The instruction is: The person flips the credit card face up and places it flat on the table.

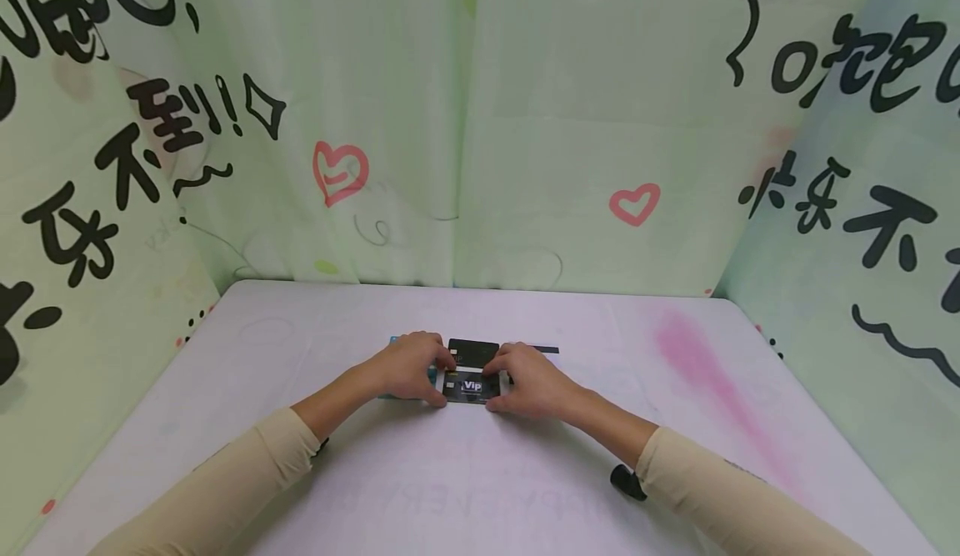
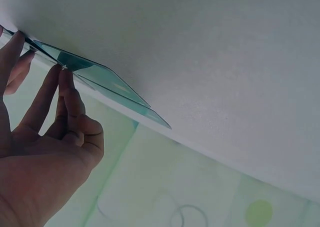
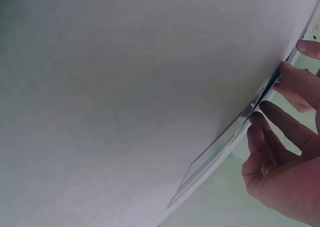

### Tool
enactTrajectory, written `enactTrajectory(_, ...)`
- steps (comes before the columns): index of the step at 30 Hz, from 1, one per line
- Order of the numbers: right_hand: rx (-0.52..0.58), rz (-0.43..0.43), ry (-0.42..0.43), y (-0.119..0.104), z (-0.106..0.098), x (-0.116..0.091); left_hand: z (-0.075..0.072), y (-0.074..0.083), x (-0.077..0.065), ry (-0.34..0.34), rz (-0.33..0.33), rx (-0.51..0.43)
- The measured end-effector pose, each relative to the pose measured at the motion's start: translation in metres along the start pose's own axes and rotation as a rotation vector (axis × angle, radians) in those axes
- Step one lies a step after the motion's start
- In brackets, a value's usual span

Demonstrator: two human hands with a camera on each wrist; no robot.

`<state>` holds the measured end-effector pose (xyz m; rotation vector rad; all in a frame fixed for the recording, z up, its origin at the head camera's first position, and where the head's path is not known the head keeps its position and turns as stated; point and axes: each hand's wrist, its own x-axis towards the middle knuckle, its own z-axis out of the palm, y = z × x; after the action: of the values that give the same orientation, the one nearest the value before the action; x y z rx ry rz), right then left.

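A black card (image 1: 472, 387) printed "Vip" lies on the white table between my two hands, and a second black card (image 1: 474, 353) lies just behind it. My left hand (image 1: 411, 366) pinches the Vip card's left end, thumb at the near edge and a finger at the far edge. At its right end my right hand (image 1: 534, 381) pinches it the same way. Teal cards (image 2: 107, 79) lie flat under and beside the left hand. Pale, clear-looking cards (image 3: 207, 159) lie by the right hand. How the cards overlap is partly hidden by the fingers.
The white table (image 1: 465, 473) has a pink smear (image 1: 705, 364) on its right side. A dark strip (image 1: 545, 349) shows behind the right hand. Pale green curtains (image 1: 540, 81) with black writing and red hearts surround the table's back and sides.
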<state>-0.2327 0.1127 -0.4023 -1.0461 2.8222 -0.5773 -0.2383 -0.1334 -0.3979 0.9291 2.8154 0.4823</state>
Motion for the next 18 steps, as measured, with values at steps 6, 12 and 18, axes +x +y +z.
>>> enactTrajectory(6, 0.005, -0.003, 0.003, 0.001, 0.0003, 0.0003, -0.0006, 0.0014, 0.0006, -0.006, -0.012, -0.01)
enactTrajectory(12, 0.007, -0.005, 0.007, 0.0016, 0.0004, -0.0003, -0.0014, 0.0039, 0.0001, -0.003, -0.016, -0.003)
enactTrajectory(18, 0.01, -0.013, 0.02, 0.0013, -0.0016, -0.0017, -0.0024, 0.0055, -0.0012, -0.004, -0.023, -0.028)
